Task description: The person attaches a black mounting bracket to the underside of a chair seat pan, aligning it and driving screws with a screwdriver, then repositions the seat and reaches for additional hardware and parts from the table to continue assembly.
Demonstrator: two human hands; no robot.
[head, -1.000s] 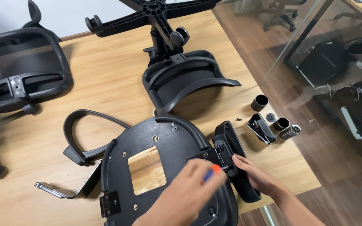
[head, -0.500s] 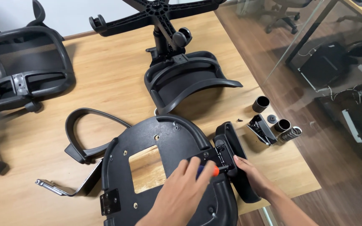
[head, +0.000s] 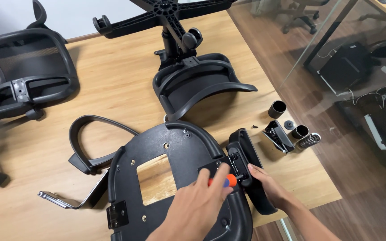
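A left hand point(head: 202, 203) is pinching an orange screwdriver point(head: 228, 180) at the seat's point(head: 157, 147) three-o'clock edge, the right point(head: 266, 187) curling around the armrest point(head: 246, 154) being fitted; another armrest point(head: 88, 138) is lying loose at nine o'clock.

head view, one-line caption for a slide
Left hand holds an orange-handled screwdriver at an upturned black plastic chair seat; right hand steadies its armrest.

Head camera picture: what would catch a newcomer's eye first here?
The two hands at the bottom: the left hand grips an orange-handled tool at the armrest bracket of an upturned black seat, while the right hand steadies the armrest. Behind them on the wooden table lie a chair base and a backrest.
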